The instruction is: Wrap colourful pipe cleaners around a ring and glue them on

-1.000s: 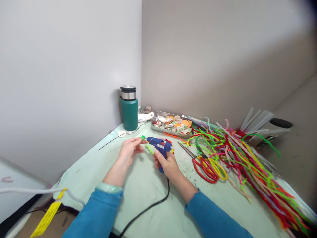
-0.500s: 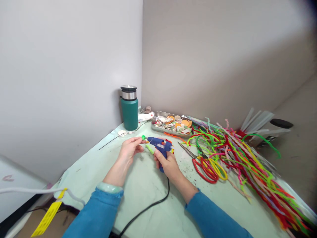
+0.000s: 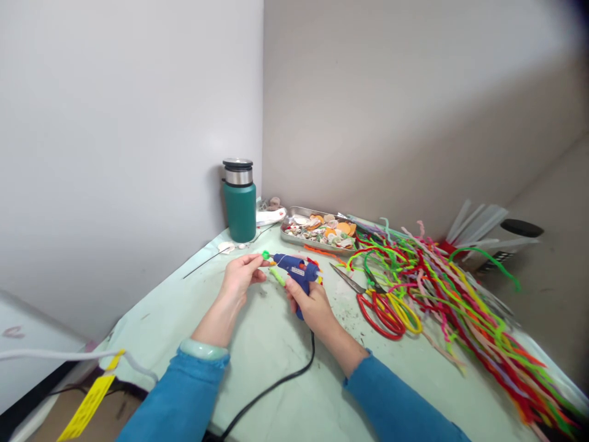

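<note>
My right hand (image 3: 310, 302) is wrapped round the handle of a blue hot glue gun (image 3: 291, 265), whose nozzle points left. A light green fuzzy piece (image 3: 277, 276) shows between that hand's thumb and the gun. My left hand (image 3: 240, 277) pinches a small green fuzzy piece (image 3: 265, 255) at the fingertips, right by the nozzle. An orange bit shows just beneath it; whether it belongs to the same piece I cannot tell. From the gun's handle a black cord (image 3: 294, 372) runs down over the table.
Scissors with red handles (image 3: 381, 314) and a yellow-handled pair (image 3: 405, 313) lie right of the gun, beside a heap of coloured pipe cleaners (image 3: 442, 288). Behind are a metal tray (image 3: 317, 248) of small discs and a green bottle (image 3: 242, 212). A thin dark rod (image 3: 202, 265) lies left.
Hardly anything differs. Both hands keep their places, with the nozzle still at the green piece; the whole view has shifted very slightly.
</note>
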